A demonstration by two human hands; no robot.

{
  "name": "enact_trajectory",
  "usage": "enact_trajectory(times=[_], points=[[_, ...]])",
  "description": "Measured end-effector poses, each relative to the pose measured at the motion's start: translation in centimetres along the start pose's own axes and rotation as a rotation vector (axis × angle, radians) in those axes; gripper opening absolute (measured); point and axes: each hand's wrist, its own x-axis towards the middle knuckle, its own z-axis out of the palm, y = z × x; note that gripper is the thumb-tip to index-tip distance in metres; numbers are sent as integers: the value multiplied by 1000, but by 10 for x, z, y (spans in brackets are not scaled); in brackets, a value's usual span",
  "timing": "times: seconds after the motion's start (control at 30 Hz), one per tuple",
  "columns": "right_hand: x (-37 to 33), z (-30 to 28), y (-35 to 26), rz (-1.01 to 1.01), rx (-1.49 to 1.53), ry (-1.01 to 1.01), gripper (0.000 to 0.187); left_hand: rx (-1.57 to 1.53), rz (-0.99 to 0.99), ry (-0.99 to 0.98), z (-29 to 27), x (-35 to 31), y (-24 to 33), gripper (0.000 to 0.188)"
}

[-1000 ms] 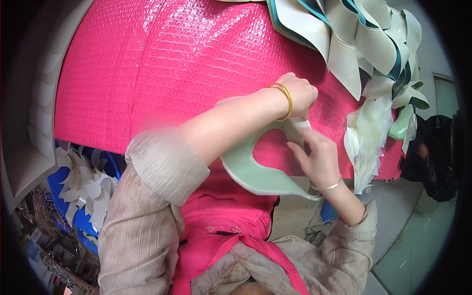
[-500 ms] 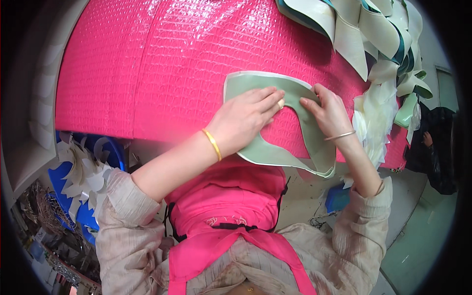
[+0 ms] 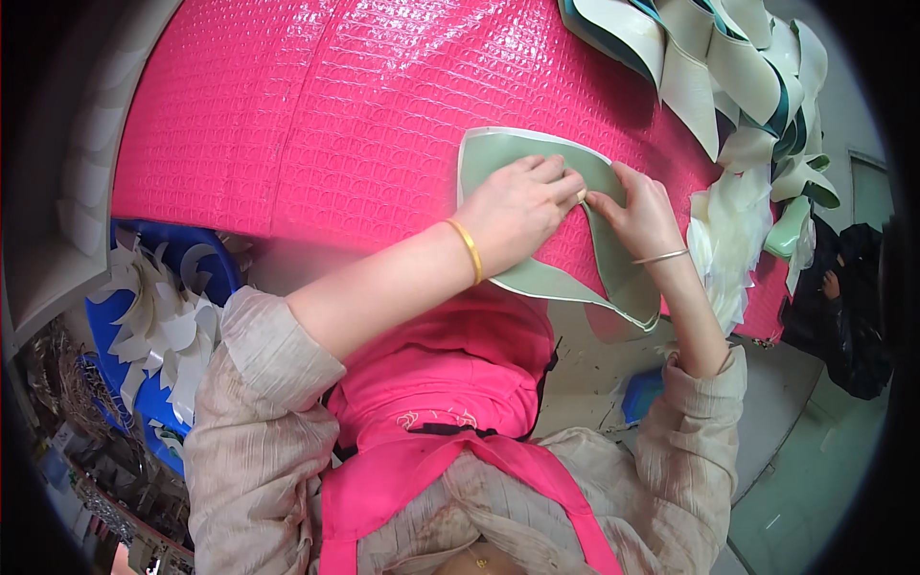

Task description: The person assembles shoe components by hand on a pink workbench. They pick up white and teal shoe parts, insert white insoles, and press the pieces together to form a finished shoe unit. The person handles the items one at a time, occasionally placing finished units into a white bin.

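A pale green, U-shaped shoe upper (image 3: 551,279) with a white edge lies on the pink table, its lower part reaching over the near edge. My left hand (image 3: 527,199) rests across it, the bent fingertips pressing the inner edge of the curve. Close beside those fingertips, my right hand (image 3: 640,213) grips the right arm of the piece between thumb and fingers. The two hands nearly meet at the top of the cutout. Under my left palm, part of the upper is hidden.
The table (image 3: 240,144) wears a glossy pink textured cover. Curved white-and-teal pieces (image 3: 757,81) are heaped at the far right, above a pile of thin whitish scraps (image 3: 724,240). A blue bin (image 3: 158,402) with pale offcuts stands below the table's left end.
My left hand has slid right along the inner edge, its fingers now more bent and nearer my right thumb. The right hand keeps its hold, and the upper's cutout looks narrower.
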Motion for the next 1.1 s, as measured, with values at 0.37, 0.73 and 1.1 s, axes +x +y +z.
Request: enact_trajectory(times=[0.37,0.73,1.1], points=[[-3,-8,14,9,102,-151,30,160,18,-78,4,2,6,34],[-29,10,-1,-250,-146,344,61,-1,63,-99,15,-2,1,42],[-87,10,46,211,1078,-249,65,-147,130,-196,10,6,-8,36]])
